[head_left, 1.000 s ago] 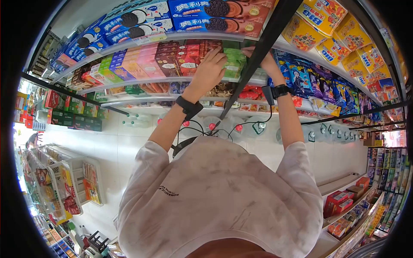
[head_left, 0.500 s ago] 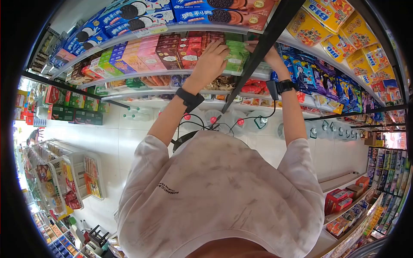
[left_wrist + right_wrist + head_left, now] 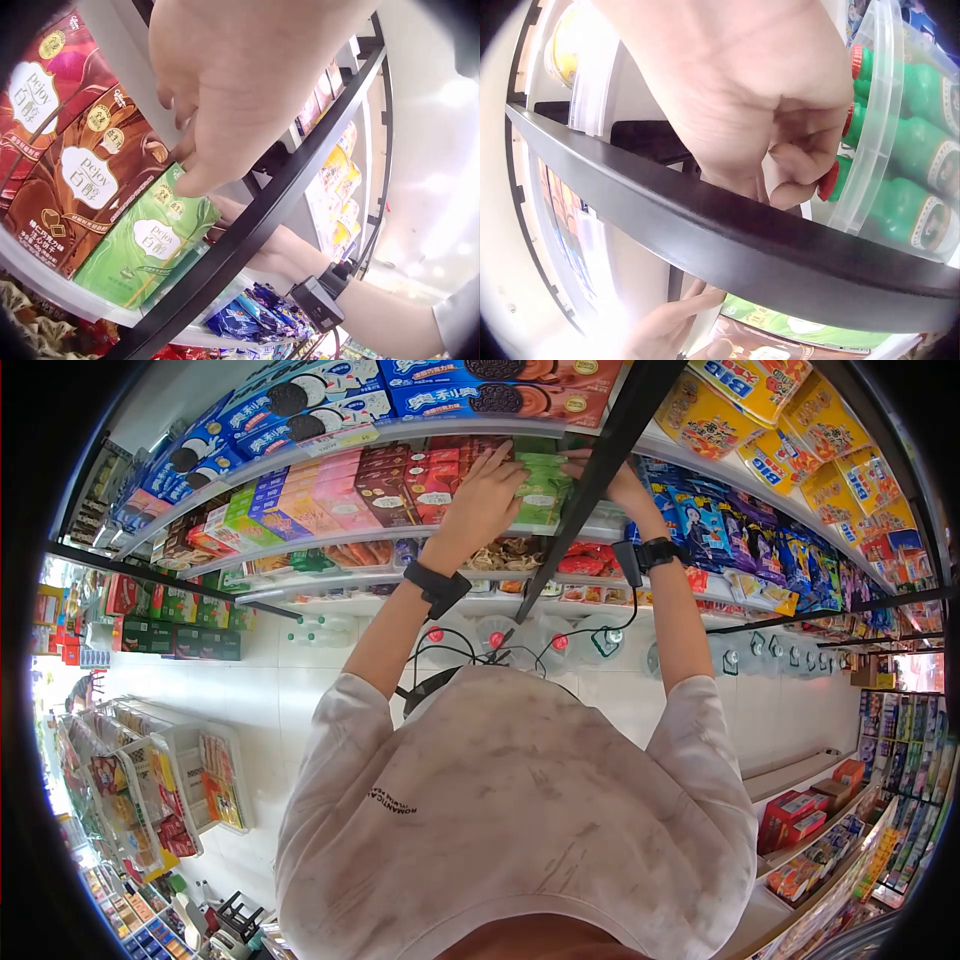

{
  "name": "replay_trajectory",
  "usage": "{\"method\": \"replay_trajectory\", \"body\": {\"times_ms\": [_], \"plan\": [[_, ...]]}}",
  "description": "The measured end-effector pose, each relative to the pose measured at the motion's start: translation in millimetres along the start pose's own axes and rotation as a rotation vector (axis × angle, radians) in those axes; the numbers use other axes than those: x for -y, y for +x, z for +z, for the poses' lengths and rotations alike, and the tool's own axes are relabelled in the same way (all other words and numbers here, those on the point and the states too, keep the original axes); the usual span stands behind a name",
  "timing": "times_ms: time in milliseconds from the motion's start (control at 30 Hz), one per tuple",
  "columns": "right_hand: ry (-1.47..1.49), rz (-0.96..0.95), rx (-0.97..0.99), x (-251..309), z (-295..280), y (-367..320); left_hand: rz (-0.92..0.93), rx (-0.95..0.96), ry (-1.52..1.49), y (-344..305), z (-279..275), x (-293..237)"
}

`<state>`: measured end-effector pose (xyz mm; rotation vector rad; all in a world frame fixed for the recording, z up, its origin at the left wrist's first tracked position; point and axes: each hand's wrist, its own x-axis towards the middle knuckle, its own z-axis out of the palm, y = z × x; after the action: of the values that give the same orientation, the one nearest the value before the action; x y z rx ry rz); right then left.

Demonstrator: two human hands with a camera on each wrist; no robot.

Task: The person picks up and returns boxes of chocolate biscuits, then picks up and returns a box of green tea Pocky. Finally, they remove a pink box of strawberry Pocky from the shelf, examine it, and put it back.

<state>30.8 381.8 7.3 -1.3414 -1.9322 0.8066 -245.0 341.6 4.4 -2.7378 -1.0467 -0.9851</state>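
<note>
Narrow shop aisle, pale tiled floor [image 3: 270,690], stocked shelving on both sides. Blue biscuit boxes [image 3: 300,400] run along the top tier, yellow snack bags [image 3: 780,450] hang up to the right, and big water jugs [image 3: 600,645] stand on the floor under the lowest tier. A black pole [image 3: 590,490] crosses slantwise in front of the shelf [image 3: 330,540] being worked, which is the second tier from the top. The person stands facing it with both arms raised. The green box [image 3: 150,240] stands at the right end of a row of brown boxes [image 3: 82,180], touching its brown neighbour. It is on end, long axis up and down, printed face turned out to the aisle, gold seal uppermost. More green boxes sit behind it. The left hand [image 3: 487,495] lies over the top of the green box, fingers fairly straight, tips resting on its upper edge, nothing gripped. The right hand [image 3: 612,480] is just beyond the pole at the box's right side, fingers curled in. Whether it has hold of the box I cannot tell. A clear tub of green bottles [image 3: 922,142] sits close beside that hand.
</note>
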Motion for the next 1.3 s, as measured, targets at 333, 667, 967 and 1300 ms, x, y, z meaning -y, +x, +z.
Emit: {"method": "replay_trajectory", "body": {"times_ms": [333,667,967,1300], "plan": [[0.013,-0.08,-0.042,-11,4,0,0.015,-0.037,-0.017,2,8,5],[0.145,-0.048,-0.083,0,6,-10,0.013,-0.045,-0.04,12,12,5],[0.382,0.043,-0.141,-18,1,-17,-0.015,-0.06,-0.072,14,-1,1],[0.439,0.251,-0.459,33,0,-154,-0.501,-0.099,-0.217,-82,-118,-28]]}}
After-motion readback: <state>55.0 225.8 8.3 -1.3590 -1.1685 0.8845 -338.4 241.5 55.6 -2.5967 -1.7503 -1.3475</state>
